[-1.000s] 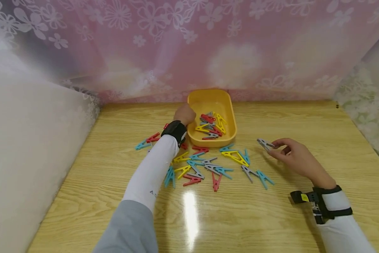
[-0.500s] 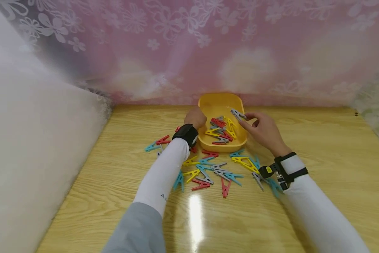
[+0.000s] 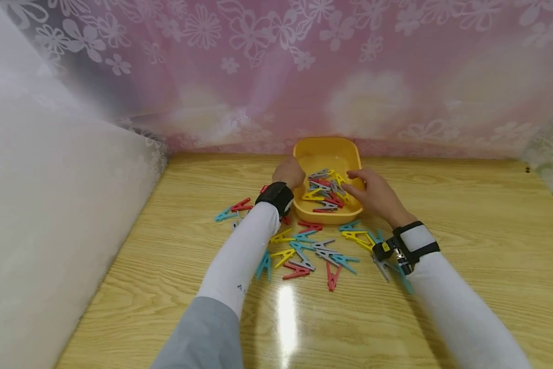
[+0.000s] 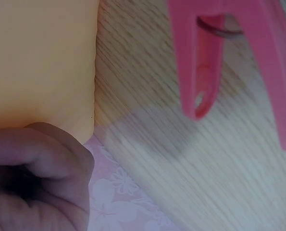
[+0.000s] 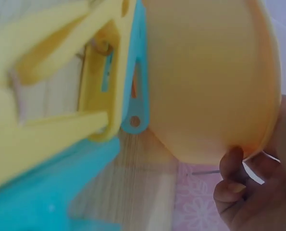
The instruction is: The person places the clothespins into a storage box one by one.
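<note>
At the left rim of a yellow plastic basin [image 3: 329,218], my left hand [image 3: 289,171] holds on with curled fingers; the rim under them is hidden. In the left wrist view that hand [image 4: 42,168] overlaps the basin's outer wall [image 4: 42,57]. My right hand [image 3: 375,195] reaches over the opposite rim, thumb and fingers apart, holding nothing. A grey clothespin [image 3: 335,187] lies just off its fingertips among several red, yellow and grey clothespins inside. In the right wrist view, its fingers [image 5: 231,163] overlap the basin's rim.
Several clothespins lie scattered in front of the basin, among them a red clothespin [image 3: 333,277], a yellow clothespin [image 3: 283,256] and a blue clothespin [image 3: 264,265]. My right wrist strap overlaps some of them. A pink floral cloth [image 3: 267,82] hangs behind the wooden table [image 3: 175,287].
My right hand has moved left from the table to the basin and let go of the grey clothespin, which now lies inside. My left hand stays at the rim.
</note>
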`<state>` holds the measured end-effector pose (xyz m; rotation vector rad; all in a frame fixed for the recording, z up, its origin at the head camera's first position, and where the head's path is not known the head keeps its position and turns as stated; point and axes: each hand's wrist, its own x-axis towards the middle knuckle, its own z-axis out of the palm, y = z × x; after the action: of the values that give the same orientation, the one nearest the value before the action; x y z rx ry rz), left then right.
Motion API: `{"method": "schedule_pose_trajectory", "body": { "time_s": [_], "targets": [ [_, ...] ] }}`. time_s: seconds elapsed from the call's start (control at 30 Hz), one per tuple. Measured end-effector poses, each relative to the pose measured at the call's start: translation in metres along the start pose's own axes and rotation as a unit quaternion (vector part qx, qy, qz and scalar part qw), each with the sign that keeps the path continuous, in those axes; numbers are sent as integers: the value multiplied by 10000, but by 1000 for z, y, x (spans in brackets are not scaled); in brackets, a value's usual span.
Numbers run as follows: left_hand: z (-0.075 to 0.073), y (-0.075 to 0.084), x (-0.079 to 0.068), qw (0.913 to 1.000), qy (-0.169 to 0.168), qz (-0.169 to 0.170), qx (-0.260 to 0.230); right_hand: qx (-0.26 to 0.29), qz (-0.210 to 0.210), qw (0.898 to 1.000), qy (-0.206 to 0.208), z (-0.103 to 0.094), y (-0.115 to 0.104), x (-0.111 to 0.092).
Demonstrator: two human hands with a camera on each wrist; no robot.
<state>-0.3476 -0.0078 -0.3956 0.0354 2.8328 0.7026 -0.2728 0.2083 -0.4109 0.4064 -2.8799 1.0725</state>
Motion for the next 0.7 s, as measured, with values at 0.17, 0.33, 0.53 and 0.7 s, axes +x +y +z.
{"method": "schedule_pose_trajectory", "body": {
  "time_s": [0.17, 0.33, 0.53, 0.7],
  "targets": [
    [3, 2, -1, 9999, -85, 31, -68, 139, -19, 9996, 243, -8, 5, -17],
    [3, 1, 1, 9999, -148, 28, -34, 234, 20, 9986, 466, -20, 13, -37],
    [3, -1, 4, 10000, -2, 28, 20, 153, 105, 9994, 307, -37, 27, -61],
    [3, -1, 4, 9999, -20, 61, 96, -32, 404, 9988, -275, -51, 34, -86]
  ]
}}
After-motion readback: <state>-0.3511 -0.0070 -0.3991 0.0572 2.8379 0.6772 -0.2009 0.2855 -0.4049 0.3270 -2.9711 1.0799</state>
